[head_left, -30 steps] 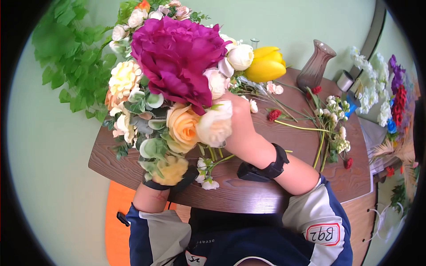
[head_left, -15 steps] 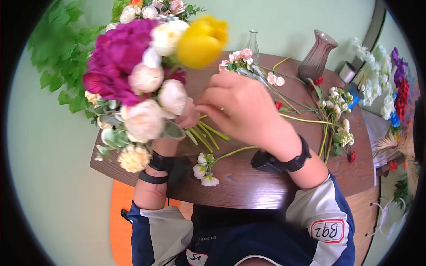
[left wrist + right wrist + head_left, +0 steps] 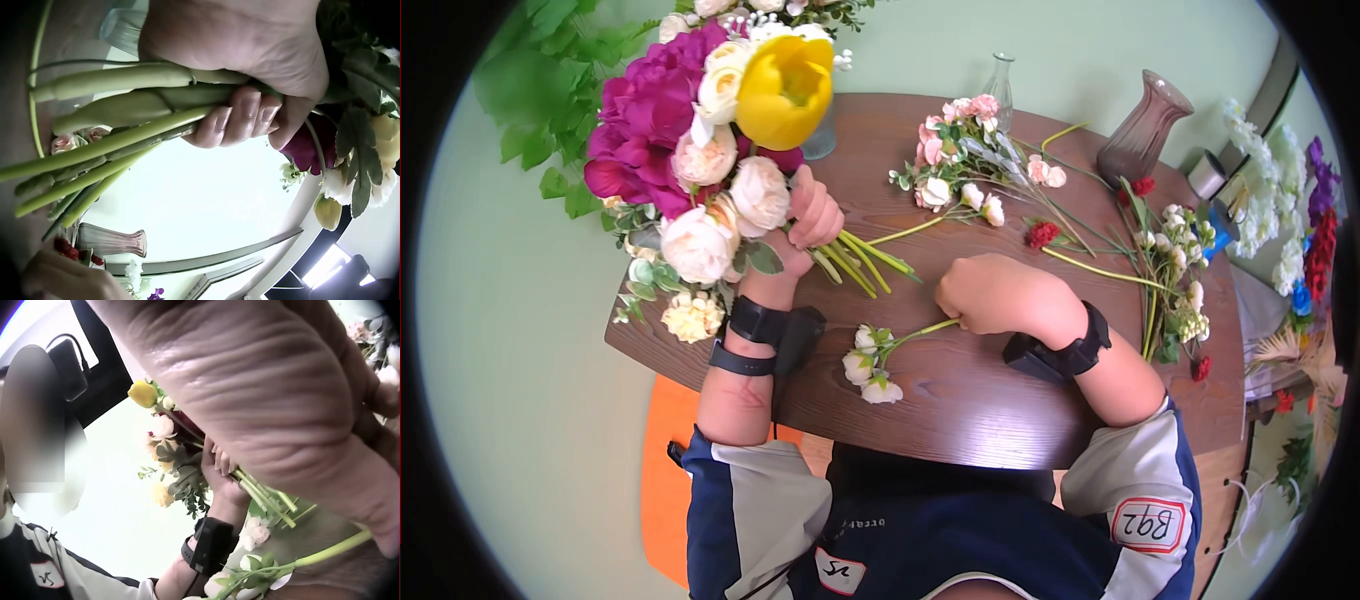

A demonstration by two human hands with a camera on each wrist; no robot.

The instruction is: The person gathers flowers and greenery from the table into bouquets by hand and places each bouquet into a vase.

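In the head view my left hand grips a bouquet by its bundled green stems. A large magenta peony, a yellow tulip and pale pink roses crowd its top. In the left wrist view, fingers wrap round the thick stems, whose cut ends fan out. My right hand, lower over the table, pinches the stem end of a white flower sprig with curled fingers. The right wrist view has that green stem running to the thumb; the fingertips are partly hidden.
Pink and white sprays lie at mid-table, with red blooms and white sprigs farther right. A purple-grey glass vase and a clear bottle stand along the back. Green leaves hang at the left.
My left hand has carried the bouquet leftward and turned it. The right hand has come away from the bouquet, down to the white sprig's stem on the table, and pinches it now.
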